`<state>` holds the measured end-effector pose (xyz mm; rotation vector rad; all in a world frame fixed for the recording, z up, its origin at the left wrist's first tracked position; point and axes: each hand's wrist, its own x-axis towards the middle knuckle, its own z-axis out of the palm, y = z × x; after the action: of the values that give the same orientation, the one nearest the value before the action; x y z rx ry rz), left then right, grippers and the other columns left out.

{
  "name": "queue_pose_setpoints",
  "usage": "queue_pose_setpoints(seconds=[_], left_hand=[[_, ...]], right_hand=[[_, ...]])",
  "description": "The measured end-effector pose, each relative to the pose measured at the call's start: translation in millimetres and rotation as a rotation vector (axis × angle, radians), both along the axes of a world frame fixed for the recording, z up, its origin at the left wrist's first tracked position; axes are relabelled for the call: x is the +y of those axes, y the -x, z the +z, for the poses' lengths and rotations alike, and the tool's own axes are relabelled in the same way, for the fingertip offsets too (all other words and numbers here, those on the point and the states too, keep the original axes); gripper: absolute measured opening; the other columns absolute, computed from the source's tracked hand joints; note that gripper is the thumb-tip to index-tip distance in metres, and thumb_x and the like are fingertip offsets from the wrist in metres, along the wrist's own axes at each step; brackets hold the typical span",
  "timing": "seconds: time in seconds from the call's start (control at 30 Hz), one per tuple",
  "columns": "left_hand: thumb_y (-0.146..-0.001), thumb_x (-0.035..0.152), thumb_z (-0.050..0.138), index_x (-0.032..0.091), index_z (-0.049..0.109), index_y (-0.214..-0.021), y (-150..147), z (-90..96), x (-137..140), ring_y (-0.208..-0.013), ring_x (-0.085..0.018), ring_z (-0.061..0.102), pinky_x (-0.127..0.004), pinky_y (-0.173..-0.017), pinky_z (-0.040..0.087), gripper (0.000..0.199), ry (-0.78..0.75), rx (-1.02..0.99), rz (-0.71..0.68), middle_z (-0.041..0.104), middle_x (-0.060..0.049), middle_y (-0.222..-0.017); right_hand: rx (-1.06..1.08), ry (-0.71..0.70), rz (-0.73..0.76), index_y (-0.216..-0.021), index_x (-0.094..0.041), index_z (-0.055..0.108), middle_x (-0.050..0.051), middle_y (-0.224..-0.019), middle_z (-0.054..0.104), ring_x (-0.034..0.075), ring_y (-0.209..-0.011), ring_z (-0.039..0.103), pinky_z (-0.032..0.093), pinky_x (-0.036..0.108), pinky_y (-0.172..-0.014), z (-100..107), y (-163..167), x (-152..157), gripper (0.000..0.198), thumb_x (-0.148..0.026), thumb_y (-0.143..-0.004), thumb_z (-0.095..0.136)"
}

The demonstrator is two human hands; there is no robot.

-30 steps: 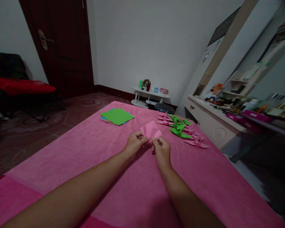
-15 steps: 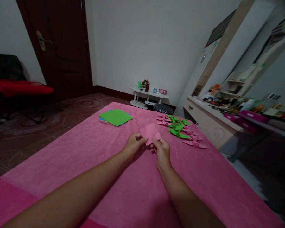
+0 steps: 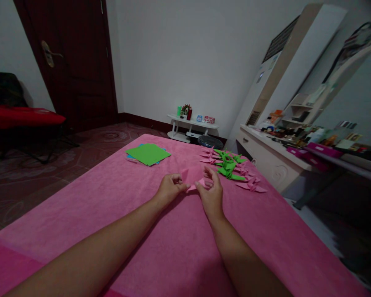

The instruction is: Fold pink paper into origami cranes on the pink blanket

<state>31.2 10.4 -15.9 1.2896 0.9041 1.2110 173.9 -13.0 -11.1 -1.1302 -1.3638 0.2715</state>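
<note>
Between my hands is a sheet of pink origami paper, partly folded, its near edge bent up. My left hand pinches its left side, thumb on the near edge. My right hand grips the right side between thumb and fingers, with the forefinger raised over the paper. The sheet's exact creases blend into the pink cloth. Right of my hands lie several folded paper cranes, green ones among pink ones. A stack of square paper, green on top with blue beneath, lies to the left.
A pink cloth covers the table. Beyond its far edge stand a low white shelf with small items and a dark round object. At right is a dresser crowded with bottles; at left, a red folding chair.
The pink paper's near corner has been folded up, and its raised flaps stand differently. My right fingers have lifted and spread over it. The view has shifted slightly.
</note>
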Motion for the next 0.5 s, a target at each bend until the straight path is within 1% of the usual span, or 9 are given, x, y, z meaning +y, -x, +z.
queue_pose_setpoints(seconds=[0.1, 0.27, 0.43, 0.5], left_hand=[[-0.057, 0.028, 0.074, 0.012, 0.052, -0.053, 0.0, 1.1, -0.9, -0.038, -0.007, 0.046, -0.018, -0.04, 0.031, 0.028, -0.006, 0.024, 0.0, 0.058, 0.0, -0.047], [-0.058, 0.026, 0.073, 0.011, 0.055, -0.056, 0.0, 2.1, -1.3, -0.04, -0.008, 0.048, -0.019, -0.041, 0.032, 0.023, -0.006, 0.041, -0.005, 0.059, -0.001, -0.048], [-0.057, 0.026, 0.073, 0.011, 0.054, -0.056, -0.1, 0.0, 0.2, -0.04, -0.008, 0.046, -0.019, -0.041, 0.031, 0.023, -0.022, 0.056, -0.002, 0.058, 0.0, -0.048], [-0.057, 0.026, 0.073, 0.012, 0.053, -0.054, -0.2, -0.1, 0.3, -0.039, -0.007, 0.045, -0.019, -0.04, 0.03, 0.024, -0.022, 0.054, 0.002, 0.057, 0.0, -0.047]], right_hand=[[-0.062, -0.044, -0.019, -0.115, -0.023, 0.056, 0.007, -0.116, 0.055, 0.02, -0.1, 0.054, 0.048, 0.032, -0.078, 4.3, -0.2, -3.8, 0.047, -0.011, -0.069, 0.058], [-0.087, -0.087, -0.028, -0.107, -0.022, 0.061, 0.007, -0.112, 0.054, 0.021, -0.102, 0.053, 0.049, 0.032, -0.078, 6.2, 1.6, -6.0, 0.038, -0.011, -0.07, 0.057], [-0.069, -0.076, -0.031, -0.111, -0.023, 0.059, 0.007, -0.114, 0.053, 0.021, -0.102, 0.053, 0.049, 0.033, -0.079, 4.6, 1.8, -5.3, 0.041, -0.012, -0.071, 0.058], [-0.068, -0.083, -0.034, -0.109, -0.023, 0.059, 0.007, -0.112, 0.054, 0.021, -0.102, 0.053, 0.049, 0.033, -0.079, 4.5, 1.7, -5.3, 0.04, -0.012, -0.071, 0.058]])
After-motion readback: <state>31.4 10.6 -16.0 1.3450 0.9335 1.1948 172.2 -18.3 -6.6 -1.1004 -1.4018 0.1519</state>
